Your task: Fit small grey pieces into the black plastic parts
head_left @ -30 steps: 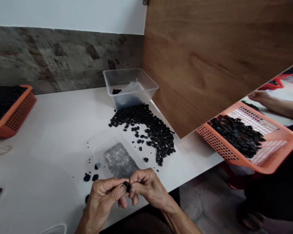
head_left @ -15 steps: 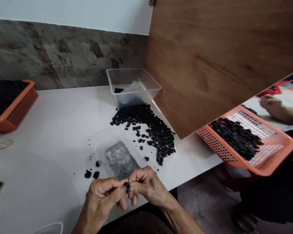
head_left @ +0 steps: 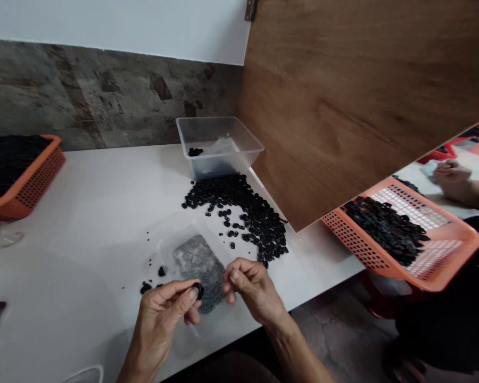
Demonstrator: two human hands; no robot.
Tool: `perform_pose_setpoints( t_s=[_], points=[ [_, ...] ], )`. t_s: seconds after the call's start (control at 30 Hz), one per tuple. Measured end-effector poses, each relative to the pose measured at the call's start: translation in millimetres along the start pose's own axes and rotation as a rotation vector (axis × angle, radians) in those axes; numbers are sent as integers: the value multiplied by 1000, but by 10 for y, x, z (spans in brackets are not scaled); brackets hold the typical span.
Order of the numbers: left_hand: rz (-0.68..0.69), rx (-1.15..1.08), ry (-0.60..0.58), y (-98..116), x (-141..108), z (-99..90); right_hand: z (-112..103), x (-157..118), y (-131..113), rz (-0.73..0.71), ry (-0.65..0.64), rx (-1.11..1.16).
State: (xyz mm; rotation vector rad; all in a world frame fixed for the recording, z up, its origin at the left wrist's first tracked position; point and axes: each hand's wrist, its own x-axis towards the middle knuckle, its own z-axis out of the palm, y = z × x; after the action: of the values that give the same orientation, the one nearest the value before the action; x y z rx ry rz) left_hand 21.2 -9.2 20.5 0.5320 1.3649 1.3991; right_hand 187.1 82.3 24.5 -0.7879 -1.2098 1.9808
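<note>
Sitting in left hand (head_left: 162,309): black piece (head_left: 199,290)

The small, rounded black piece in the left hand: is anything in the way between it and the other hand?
No, nothing visible blocks the right hand from the small, rounded black piece in the left hand. The clear, rectangular plastic tray lies below the gap.

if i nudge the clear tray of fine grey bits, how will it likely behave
The clear tray would probably slide rather than tip, as it looks to sit flat on the smooth white table. Its fine grey bits may shift, since they seem loose and uncovered.
</note>
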Motion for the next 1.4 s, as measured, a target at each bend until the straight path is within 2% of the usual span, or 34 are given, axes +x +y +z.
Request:
perform_pose_setpoints(
  t_s=[0.1,0.17,0.23,0.3,0.33,0.43,0.5,0.57,0.67,0.77,0.83,0.97,1.07,1.17,1.27,1.33,1.4],
  points=[
    [56,57,140,11,80,-212,-296,15,-30,-168,218,-372],
    [129,138,346,16,165,-440,-525,64,-9,-261,339,-783],
    [145,325,594,10,268,-675,-714,147,40,-293,380,-975],
    [17,535,641,-13,367,-853,-818,250,101,-309,346,-1079],
    [-26,614,626,-32,409,-910,-834,303,130,-314,310,-1132],
    [-66,783,500,-100,512,-967,-767,435,187,-303,207,-1298],
    [-50,852,430,-134,575,-946,-688,490,194,-278,169,-1405],
    [-52,843,413,-138,621,-906,-633,522,185,-251,140,-1497],
    [-64,552,435,-79,595,-821,-621,544,178,-227,103,-1594],
    [13,140,385,39,437,-686,-653,565,201,-235,92,-1648],
    [49,4,365,125,303,-567,-665,588,221,-254,89,-1668],
    [118,-65,385,242,60,-359,-653,612,241,-304,91,-1692],
    [174,-46,391,249,-72,-317,-674,616,243,-335,119,-1689],
    [192,-18,356,217,-154,-305,-722,617,200,-370,175,-1647],
    [219,-10,369,194,-215,-206,-671,534,52,-435,330,-1563],
    [245,-10,424,193,-261,-88,-515,397,-88,-533,441,-1387],
    [256,-4,485,201,-312,35,-271,217,-210,-596,359,-1124]
  ],
)
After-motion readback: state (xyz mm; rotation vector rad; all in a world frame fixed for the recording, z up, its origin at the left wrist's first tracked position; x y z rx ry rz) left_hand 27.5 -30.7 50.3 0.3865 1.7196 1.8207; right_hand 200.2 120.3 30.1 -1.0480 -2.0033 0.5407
